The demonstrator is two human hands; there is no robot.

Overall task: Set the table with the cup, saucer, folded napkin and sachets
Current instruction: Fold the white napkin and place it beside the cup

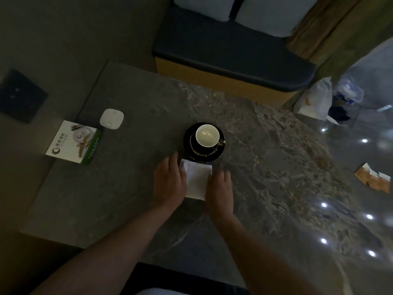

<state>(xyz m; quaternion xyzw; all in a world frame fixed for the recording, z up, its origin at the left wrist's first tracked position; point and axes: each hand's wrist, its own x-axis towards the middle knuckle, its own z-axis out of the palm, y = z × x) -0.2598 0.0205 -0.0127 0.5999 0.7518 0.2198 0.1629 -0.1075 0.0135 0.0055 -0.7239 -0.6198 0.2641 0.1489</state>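
Observation:
A dark cup (pixel 207 136) with a white inside and a gold handle stands on a black saucer (pixel 189 150) near the middle of the marble table (pixel 276 167). Just in front of the saucer lies a white folded napkin (pixel 196 179), flat on the table. My left hand (pixel 169 182) rests on the napkin's left edge and my right hand (pixel 220 186) on its right edge, fingers stretched flat toward the saucer. A small white square dish (pixel 111 118) with what look like sachets sits at the far left of the table.
A printed white and green card (pixel 73 142) lies at the table's left edge. A dark bench with pale cushions (pixel 234 58) stands beyond the table. White plastic bags (pixel 319 101) sit on the floor at the right. Light spots reflect on the glossy right side.

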